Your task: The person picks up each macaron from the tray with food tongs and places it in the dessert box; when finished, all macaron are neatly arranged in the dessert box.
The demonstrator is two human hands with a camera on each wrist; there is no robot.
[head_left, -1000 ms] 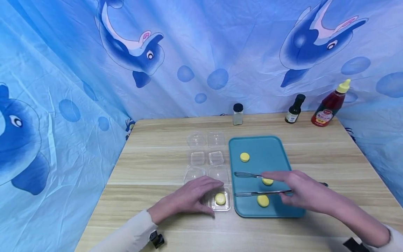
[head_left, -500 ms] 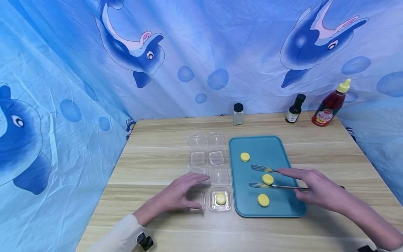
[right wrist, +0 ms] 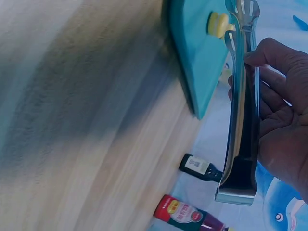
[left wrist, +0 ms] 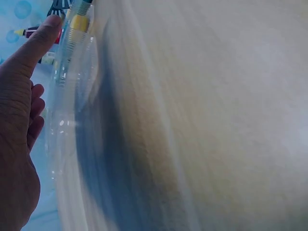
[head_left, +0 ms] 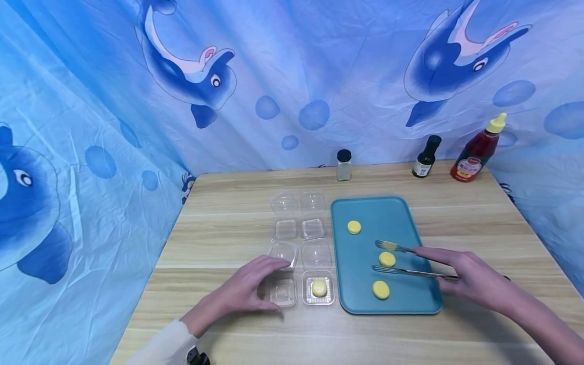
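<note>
My right hand grips metal tongs over the teal tray. The tongs' two arms stand apart, on either side of a round yellow cake in the head view, without visible contact. Two more yellow cakes lie on the tray, one nearer and one farther. My left hand is at the left side of a bare clear plastic container base, thumb and fingers spread; I cannot tell whether it touches. Beside that, another clear base holds a yellow cake.
Behind these lie clear domed lids and more clear bases in rows. A black-capped jar, a dark bottle and a red sauce bottle stand at the table's back edge, before a blue dolphin curtain.
My left hand has moved left from the container with the cake to the bare one beside it. The right hand and tongs have moved right over the tray.
</note>
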